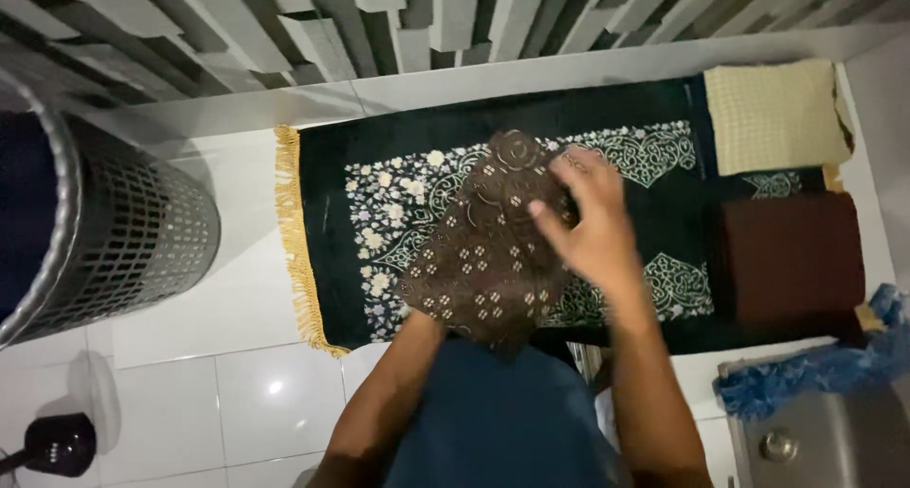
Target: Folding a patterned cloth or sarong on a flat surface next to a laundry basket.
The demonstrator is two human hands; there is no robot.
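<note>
A brown cloth [479, 251] with small pale flower dots hangs in front of me above a dark green patterned rug. My right hand [588, 218] lies on the cloth's upper right side, fingers spread across it and pressing on it. My left hand is hidden under the cloth; only my left forearm [393, 393] shows, running up beneath its lower edge. The cloth appears draped over that hidden hand. The dark green rug [332, 213] with a yellow fringe lies on the white tiled floor below.
A grey mesh basket [133, 242] stands at the left. A folded cream cloth [773, 114] and a folded dark brown cloth [791, 256] lie on the rug's right end. A blue fringed cloth [815, 370] rests at the right by a metal surface [834, 441]. A grey slatted wall runs behind.
</note>
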